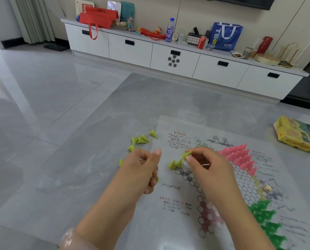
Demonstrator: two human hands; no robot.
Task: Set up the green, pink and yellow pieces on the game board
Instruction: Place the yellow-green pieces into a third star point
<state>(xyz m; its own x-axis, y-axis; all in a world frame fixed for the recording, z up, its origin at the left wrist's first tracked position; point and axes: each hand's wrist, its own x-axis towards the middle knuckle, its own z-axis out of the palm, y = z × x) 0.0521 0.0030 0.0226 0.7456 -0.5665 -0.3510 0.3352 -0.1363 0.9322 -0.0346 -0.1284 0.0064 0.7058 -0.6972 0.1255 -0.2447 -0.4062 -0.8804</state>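
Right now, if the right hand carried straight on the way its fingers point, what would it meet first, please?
The right hand, pinching a yellow piece, points left; it would likely meet the left hand's raised thumb first, though depth is unclear.

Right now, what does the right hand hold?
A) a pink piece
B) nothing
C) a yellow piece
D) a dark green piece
C: the right hand pinches a yellow piece at its fingertips, above the two yellow pieces already standing on the board.

Glossy grey floor tiles (42,98), thin translucent plastic game board (168,213), smooth plastic yellow pieces (141,139).
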